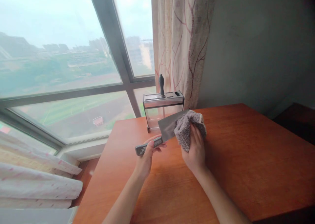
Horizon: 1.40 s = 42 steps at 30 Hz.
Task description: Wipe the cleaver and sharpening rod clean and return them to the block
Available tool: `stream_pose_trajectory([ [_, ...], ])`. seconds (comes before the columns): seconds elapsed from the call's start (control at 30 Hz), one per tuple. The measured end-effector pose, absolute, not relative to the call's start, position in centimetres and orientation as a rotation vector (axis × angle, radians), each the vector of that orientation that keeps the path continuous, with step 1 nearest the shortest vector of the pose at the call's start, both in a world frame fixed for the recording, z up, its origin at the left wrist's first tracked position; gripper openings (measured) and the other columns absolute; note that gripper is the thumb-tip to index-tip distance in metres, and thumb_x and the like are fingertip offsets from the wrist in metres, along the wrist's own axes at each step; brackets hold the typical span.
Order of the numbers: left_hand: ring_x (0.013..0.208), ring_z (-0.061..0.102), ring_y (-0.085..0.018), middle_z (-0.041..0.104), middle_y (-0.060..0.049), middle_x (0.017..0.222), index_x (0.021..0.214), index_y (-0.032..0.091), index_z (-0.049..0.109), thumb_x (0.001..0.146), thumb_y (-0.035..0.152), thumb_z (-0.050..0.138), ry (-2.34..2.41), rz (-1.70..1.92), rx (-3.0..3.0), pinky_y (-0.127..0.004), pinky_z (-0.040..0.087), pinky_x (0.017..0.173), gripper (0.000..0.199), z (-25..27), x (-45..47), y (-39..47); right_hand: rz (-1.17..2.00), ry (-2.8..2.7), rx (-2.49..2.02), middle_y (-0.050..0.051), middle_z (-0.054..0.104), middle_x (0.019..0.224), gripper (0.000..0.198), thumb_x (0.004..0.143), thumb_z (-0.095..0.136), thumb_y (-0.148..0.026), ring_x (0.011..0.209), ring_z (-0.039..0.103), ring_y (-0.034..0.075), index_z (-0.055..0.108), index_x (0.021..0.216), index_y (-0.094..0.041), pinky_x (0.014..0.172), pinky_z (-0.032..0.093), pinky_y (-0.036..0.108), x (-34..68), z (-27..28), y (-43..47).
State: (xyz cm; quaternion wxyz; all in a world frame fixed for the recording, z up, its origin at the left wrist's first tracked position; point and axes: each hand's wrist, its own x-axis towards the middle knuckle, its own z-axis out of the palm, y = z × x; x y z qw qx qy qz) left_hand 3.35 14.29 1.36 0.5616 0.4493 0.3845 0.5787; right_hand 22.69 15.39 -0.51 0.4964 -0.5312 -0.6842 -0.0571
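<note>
My left hand point(147, 155) is closed round the dark, patterned handle of a cleaver point(169, 126), holding it above the table. The wide grey blade points to the right and slightly up. A fuzzy grey-purple cloth point(184, 131) is gripped in my right hand point(196, 150) and lies against the far part of the blade, hiding its end. Behind the cleaver stands a knife block point(163, 102) with clear sides and a metal top with slots. One dark-handled tool point(161, 83) sticks upright out of its top.
The reddish-brown wooden table point(251, 158) reaches far to the right. Its left edge runs beside a large window point(61, 53). A patterned curtain point(187, 37) hangs behind the knife block, and a second pale curtain point(39, 184) is at lower left.
</note>
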Motion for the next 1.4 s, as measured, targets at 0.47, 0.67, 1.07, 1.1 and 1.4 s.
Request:
stream_pose_trajectory([
  [0.47,0.096,0.063,-0.026,0.068,-0.013,0.110,0.116,0.015,0.065,0.082,0.040,0.060,0.966,1.356,1.067,-0.035,0.047,0.079,0.042,0.3,3.3,14.6,-0.064,-1.895,-1.189,0.017,0.034,0.148,0.075,0.073,0.048,-0.012,0.138,0.025,0.035,0.026,0.145,-0.009,0.109,0.027,0.060,19.9,0.0,13.1],
  [0.67,0.103,0.061,-0.027,0.071,-0.009,0.105,0.104,0.017,0.070,0.071,0.038,0.071,1.058,1.321,1.111,-0.038,0.043,0.094,0.039,0.9,3.2,14.4,-0.020,-2.029,-1.085,0.017,0.031,0.150,0.077,0.071,0.052,-0.015,0.139,0.023,0.036,0.029,0.143,-0.006,0.111,0.025,0.059,18.8,1.0,12.2],
  [1.07,0.082,0.064,-0.022,0.072,-0.010,0.088,0.104,0.015,0.069,0.080,0.039,0.063,1.032,1.144,1.370,-0.032,0.050,0.074,0.035,2.0,3.7,13.8,-0.083,-1.820,-1.295,0.017,0.033,0.149,0.073,0.077,0.051,-0.016,0.137,0.027,0.034,0.026,0.145,-0.009,0.110,0.028,0.056,21.1,0.8,14.2],
  [1.1,0.082,0.064,-0.023,0.072,-0.010,0.088,0.104,0.015,0.069,0.080,0.038,0.063,1.020,1.137,1.370,-0.032,0.050,0.073,0.034,2.0,3.7,13.8,-0.080,-1.806,-1.297,0.017,0.033,0.149,0.072,0.078,0.051,-0.016,0.137,0.027,0.034,0.025,0.145,-0.009,0.110,0.028,0.056,21.1,0.7,14.3],
  [1.4,0.087,0.060,-0.022,0.071,-0.004,0.081,0.092,0.016,0.072,0.081,0.033,0.062,1.021,1.132,1.428,-0.031,0.046,0.082,0.022,1.4,3.7,14.1,0.026,-2.026,-1.089,0.012,0.030,0.152,0.077,0.069,0.050,-0.009,0.141,0.020,0.033,0.029,0.143,-0.012,0.113,0.019,0.058,19.4,1.6,12.8],
])
